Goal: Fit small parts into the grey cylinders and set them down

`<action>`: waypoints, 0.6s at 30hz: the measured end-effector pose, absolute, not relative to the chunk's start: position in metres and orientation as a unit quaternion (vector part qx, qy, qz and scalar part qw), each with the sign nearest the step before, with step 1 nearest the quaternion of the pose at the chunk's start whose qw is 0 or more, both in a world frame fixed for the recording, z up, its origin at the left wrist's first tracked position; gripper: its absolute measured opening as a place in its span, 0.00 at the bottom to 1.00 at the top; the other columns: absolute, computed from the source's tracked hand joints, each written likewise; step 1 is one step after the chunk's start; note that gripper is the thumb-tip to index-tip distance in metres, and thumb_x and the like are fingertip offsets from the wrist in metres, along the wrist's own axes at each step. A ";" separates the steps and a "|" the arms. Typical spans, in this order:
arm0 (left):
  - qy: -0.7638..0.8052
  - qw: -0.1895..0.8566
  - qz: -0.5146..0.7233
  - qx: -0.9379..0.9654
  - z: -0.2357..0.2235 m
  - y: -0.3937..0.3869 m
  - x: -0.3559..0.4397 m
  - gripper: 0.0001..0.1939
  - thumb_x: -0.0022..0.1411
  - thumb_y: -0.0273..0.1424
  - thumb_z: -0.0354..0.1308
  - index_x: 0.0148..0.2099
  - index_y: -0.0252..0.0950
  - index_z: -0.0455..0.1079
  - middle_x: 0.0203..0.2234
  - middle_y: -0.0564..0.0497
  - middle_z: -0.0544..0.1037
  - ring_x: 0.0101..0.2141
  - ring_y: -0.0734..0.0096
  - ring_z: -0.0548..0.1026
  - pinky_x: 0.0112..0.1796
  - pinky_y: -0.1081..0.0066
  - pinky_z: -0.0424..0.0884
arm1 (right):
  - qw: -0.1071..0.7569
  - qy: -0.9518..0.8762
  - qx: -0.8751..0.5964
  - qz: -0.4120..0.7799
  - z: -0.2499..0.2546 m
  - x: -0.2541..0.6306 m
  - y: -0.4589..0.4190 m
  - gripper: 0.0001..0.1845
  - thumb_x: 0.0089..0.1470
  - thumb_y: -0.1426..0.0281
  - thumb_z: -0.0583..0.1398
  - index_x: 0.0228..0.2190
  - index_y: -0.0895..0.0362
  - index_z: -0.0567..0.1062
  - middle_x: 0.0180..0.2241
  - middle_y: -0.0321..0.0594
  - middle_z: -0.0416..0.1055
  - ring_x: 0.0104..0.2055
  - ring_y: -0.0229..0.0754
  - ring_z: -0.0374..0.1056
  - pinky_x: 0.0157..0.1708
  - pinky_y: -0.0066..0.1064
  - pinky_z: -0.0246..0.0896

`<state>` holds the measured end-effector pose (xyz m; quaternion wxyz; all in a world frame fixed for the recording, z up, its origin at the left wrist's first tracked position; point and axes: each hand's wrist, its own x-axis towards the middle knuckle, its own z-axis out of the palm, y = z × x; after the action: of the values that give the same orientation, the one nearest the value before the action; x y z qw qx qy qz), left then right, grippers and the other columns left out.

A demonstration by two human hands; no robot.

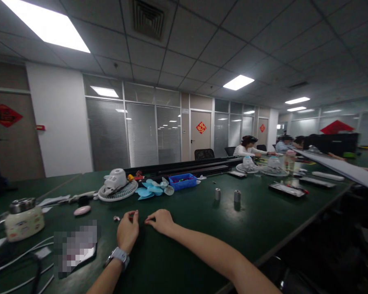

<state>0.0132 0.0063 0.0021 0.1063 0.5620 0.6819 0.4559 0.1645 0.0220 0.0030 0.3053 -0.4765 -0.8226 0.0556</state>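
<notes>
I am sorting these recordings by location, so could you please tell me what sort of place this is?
Probably an office, perhaps used as a workshop: a white fan and a blue bin stand on the table, with glass partitions behind.

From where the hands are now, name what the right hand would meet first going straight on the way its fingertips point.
Probably the left hand, just across a narrow gap from the right hand; depth is unclear, so it might narrowly miss.
</notes>
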 end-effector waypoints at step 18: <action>0.681 0.122 0.438 0.574 -0.001 0.010 0.011 0.25 0.60 0.47 0.43 0.48 0.33 0.67 0.38 0.40 0.75 0.36 0.57 0.74 0.35 0.65 0.67 | 0.409 -0.568 -0.708 -0.090 0.056 0.427 0.043 0.14 0.54 0.71 0.57 0.41 0.55 0.78 0.43 0.44 0.75 0.46 0.44 0.70 0.47 0.30 0.60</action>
<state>0.0111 0.0095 -0.0012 0.1221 0.5737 0.6811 0.4382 0.4273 0.0430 0.0558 0.4086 -0.7084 -0.5684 -0.0901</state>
